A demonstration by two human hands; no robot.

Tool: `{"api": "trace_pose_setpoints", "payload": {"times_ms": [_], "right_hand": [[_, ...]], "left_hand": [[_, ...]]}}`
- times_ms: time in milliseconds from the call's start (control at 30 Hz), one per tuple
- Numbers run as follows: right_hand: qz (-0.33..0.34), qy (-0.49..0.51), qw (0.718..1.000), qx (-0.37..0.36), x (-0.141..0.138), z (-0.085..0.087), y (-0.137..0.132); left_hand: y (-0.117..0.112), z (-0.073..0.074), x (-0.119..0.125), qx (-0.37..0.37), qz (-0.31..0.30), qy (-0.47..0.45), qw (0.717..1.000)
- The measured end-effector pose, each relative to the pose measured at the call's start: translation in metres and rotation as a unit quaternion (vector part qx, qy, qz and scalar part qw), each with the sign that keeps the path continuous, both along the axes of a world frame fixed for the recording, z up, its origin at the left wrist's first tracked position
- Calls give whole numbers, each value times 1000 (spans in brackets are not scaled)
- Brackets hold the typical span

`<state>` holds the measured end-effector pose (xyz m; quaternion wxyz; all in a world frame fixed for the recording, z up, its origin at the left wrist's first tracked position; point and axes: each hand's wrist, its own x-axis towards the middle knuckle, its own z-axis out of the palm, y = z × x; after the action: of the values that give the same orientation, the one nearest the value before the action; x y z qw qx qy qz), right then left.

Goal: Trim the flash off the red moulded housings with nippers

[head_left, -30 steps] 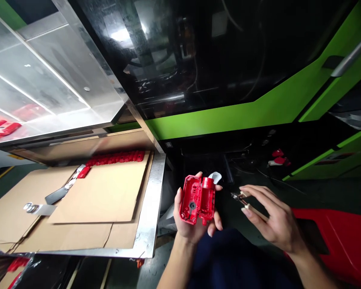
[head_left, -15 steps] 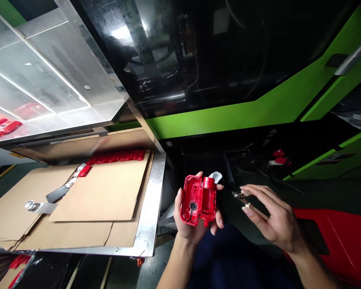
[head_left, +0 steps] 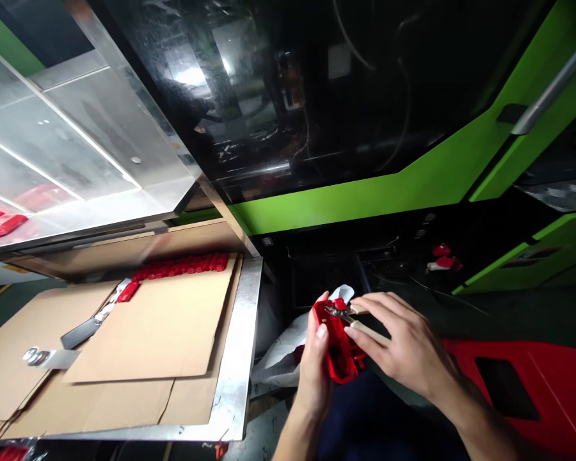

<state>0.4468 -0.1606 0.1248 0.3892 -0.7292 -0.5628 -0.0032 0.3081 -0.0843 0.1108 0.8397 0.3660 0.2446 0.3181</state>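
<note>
My left hand point(head_left: 317, 368) grips a red moulded plastic housing point(head_left: 338, 349), now turned edge-on toward me, just right of the metal table. My right hand point(head_left: 400, 349) holds small cutting pliers point(head_left: 348, 315) with pale handles, and their metal tip touches the top edge of the housing. A white plastic bag point(head_left: 288, 349) lies below and behind both hands.
To the left stands a steel-rimmed table point(head_left: 240, 358) covered with cardboard sheets point(head_left: 158, 326), with a row of red parts point(head_left: 182, 266) at its back and a metal tool point(head_left: 84, 330) on it. A green and black machine point(head_left: 355, 192) fills the back. A red bin point(head_left: 532, 390) sits at the right.
My right hand brought the pliers left onto the housing. My left hand turned the housing from face-up to edge-on and lowered it slightly. The view shifted a little.
</note>
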Motion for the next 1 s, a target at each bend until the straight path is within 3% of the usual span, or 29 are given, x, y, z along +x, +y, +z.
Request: {"api": "trace_pose_setpoints", "payload": {"times_ms": [467,667,800,1000], "right_hand": [[-21,-10,1000,-2,-3,2,5],[-27,19,999,-7,-8,1,2],[-20,48,999,-14,-13,3,0],[-23,48,999,-11,-20,8,-5]], "left_hand": [[8,-7,1,82,-25,27,996],[11,-12,-2,202,-9,85,976],[10,-24,-2,269,38,91,958],[14,-47,-3,343,19,69,937]]}}
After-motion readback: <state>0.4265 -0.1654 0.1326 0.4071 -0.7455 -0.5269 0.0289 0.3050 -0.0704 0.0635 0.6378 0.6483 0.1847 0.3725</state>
